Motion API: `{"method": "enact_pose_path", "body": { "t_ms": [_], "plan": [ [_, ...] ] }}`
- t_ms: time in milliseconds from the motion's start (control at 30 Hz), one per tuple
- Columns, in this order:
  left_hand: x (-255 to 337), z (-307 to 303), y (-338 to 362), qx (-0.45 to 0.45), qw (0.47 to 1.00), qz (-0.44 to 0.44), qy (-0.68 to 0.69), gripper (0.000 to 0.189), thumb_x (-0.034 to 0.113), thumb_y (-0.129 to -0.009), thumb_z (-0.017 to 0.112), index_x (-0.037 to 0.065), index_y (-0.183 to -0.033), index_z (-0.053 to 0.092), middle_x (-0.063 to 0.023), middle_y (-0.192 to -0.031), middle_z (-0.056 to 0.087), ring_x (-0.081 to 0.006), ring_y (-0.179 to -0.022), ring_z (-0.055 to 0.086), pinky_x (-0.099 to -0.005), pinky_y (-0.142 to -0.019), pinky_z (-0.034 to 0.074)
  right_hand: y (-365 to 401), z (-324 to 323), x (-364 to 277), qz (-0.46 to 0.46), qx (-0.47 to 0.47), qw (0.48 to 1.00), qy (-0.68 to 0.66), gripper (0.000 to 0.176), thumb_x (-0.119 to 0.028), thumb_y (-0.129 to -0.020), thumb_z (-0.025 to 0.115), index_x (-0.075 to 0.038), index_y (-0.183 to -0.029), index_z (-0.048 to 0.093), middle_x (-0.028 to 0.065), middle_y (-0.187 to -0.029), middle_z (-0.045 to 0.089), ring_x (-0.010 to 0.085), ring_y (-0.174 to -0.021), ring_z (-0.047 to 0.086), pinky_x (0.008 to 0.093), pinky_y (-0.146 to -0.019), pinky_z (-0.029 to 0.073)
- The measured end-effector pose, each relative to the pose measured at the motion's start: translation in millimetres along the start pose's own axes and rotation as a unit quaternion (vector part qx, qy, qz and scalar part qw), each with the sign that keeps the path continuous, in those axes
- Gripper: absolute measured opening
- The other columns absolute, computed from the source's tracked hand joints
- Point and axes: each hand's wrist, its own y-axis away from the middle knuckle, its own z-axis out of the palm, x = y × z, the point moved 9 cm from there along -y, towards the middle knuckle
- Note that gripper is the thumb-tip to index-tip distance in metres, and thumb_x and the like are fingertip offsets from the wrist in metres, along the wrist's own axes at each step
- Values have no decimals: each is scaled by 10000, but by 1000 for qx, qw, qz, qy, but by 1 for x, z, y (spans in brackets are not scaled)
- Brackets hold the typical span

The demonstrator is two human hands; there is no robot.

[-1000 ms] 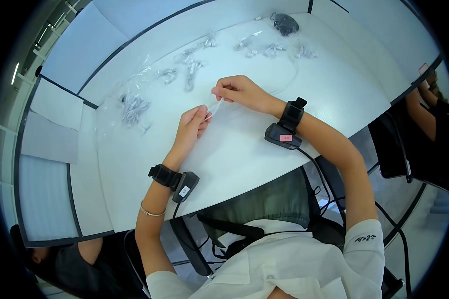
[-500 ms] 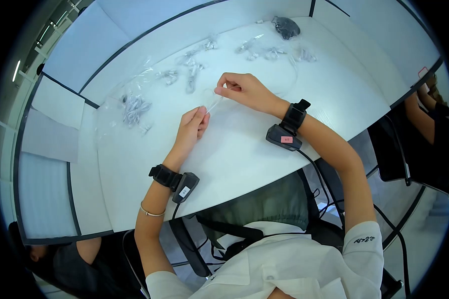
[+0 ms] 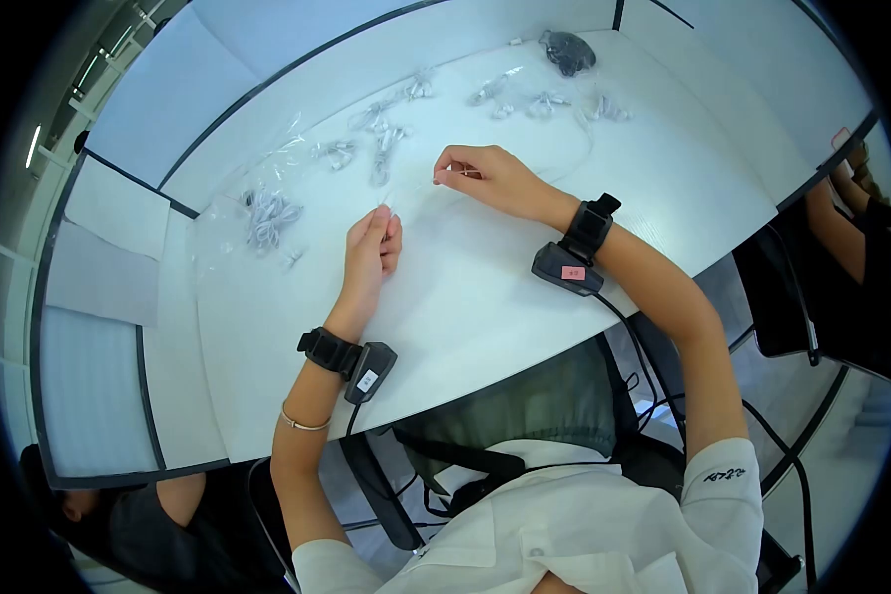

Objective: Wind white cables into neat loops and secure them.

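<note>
Over the middle of the table my left hand (image 3: 373, 246) is closed, thumb against curled fingers. A small pale tip of a white cable shows at its fingertips. Up and to the right, my right hand (image 3: 487, 180) pinches the thin white cable (image 3: 586, 148). From there the cable curves faintly across the white surface toward the back right. Between the two hands its run is too pale to follow clearly. Both wrists carry black strapped devices.
Several bundled white cables (image 3: 384, 156) lie along the back of the white table (image 3: 465, 297). A larger cable bundle (image 3: 267, 220) in clear plastic sits at left. A dark bundle (image 3: 568, 53) rests at the back right. White partitions (image 3: 297, 30) enclose the table; other people sit either side.
My hands have drawn apart: the left has moved slightly left and toward me, the right slightly right. The white strand between them is less visible now.
</note>
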Motion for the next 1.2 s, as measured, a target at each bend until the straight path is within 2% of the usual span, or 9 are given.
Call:
{"method": "enact_pose_path", "body": {
  "t_ms": [133, 233, 467, 533, 600, 733, 933, 1033, 1200],
  "plan": [
    [-1, -1, -1, -3, 1000, 4, 1, 354, 361, -976, 393, 129, -710, 370, 75, -574, 266, -16, -451, 177, -194, -385, 130, 0, 8, 10, 8, -32, 999, 41, 177, -185, -874, 550, -29, -941, 597, 59, -774, 580, 140, -674, 505, 275, -627, 414],
    [0, 0, 0, 7, 1000, 6, -28, 357, 369, -974, 400, 131, -708, 377, 77, -573, 277, -13, -451, 181, -189, -387, 133, 1, 8, 0, -66, -7, 996, 67, 174, -178, -871, 545, -48, -969, 606, 70, -918, 595, 181, -798, 532, 291, -700, 437],
    [2, 7, 2, -10, 994, 38, -106, 357, 386, -963, 432, 128, -716, 440, 84, -588, 318, -5, -474, 223, -179, -412, 163, 6, 7, -30, -156, 22, 982, 107, 186, -214, -862, 569, -114, -1010, 622, 42, -1019, 608, 207, -957, 525, 331, -930, 321],
    [-1, 12, 0, -34, 988, 47, -144, 376, 370, -967, 425, 87, -723, 466, 63, -607, 355, -31, -529, 283, -194, -476, 236, 7, 10, -32, -156, 8, 982, 103, 182, -230, -862, 576, -120, -996, 632, 31, -1015, 619, 206, -961, 522, 340, -959, 286],
    [-3, 15, 0, -57, 980, 52, -185, 397, 354, -968, 424, 37, -742, 496, 31, -634, 404, -70, -593, 344, -224, -551, 307, 5, 8, -27, -149, 30, 984, 93, 186, -248, -841, 584, -102, -935, 652, 42, -939, 637, 212, -910, 529, 340, -897, 338],
    [-2, 18, 0, -70, 968, 82, -225, 352, 345, -971, 435, 64, -763, 480, 48, -674, 409, -37, -604, 335, -187, -538, 292, 4, 5, -28, -113, 51, 992, 9, 245, -286, -832, 604, -49, -831, 667, 84, -788, 645, 228, -799, 555, 337, -732, 423],
    [4, 20, 4, -64, 971, 85, -213, 362, 353, -966, 438, 69, -744, 472, 52, -665, 380, -35, -592, 305, -187, -515, 259, -1, 24, -5, -28, -51, 981, -186, 287, -308, -874, 598, -48, -752, 594, 6, -710, 568, 98, -709, 486, 266, -686, 398],
    [4, 19, 4, -66, 978, 80, -183, 367, 379, -958, 446, 103, -715, 445, 75, -643, 349, -21, -555, 260, -185, -480, 208, -1, 24, 3, 26, -47, 984, -171, 317, -272, -893, 573, -47, -675, 523, 9, -690, 533, 86, -683, 481, 241, -681, 385],
    [4, 18, 5, -46, 989, 67, -126, 349, 381, -956, 446, 132, -711, 440, 97, -625, 283, -7, -538, 209, -190, -463, 158, 0, 21, 4, 37, -1, 994, -100, 352, -321, -870, 603, -31, -671, 576, 8, -639, 572, 44, -563, 416, 219, -507, 318]
  ]
}}
